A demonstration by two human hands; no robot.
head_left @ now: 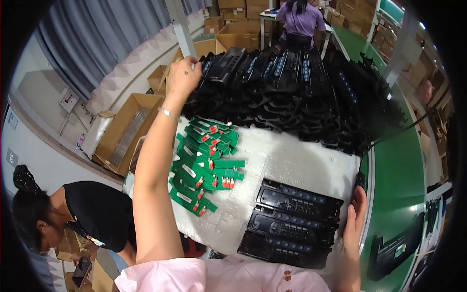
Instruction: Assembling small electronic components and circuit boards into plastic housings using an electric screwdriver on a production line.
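Observation:
My left hand (184, 77) reaches to the far left end of a tall pile of black plastic housings (272, 95). Its fingers are curled closed beside the pile's top layer, and what they hold, if anything, is hidden. At the near right, my right hand (354, 221) has its fingers stretched out and apart, holding nothing visible. It is beside three black housings (296, 224) laid in a row on the white padded table top (287, 158). Green circuit boards (194, 163) with red and white connectors lie in an overlapping heap left of the housings.
An open cardboard box (129, 131) stands beyond the table's left edge. A co-worker in black (99, 214) bends at the lower left, holding a dark phone-like object (81, 271). Another person in purple (300, 22) is at the back. A metal post (181, 29) rises behind my left hand.

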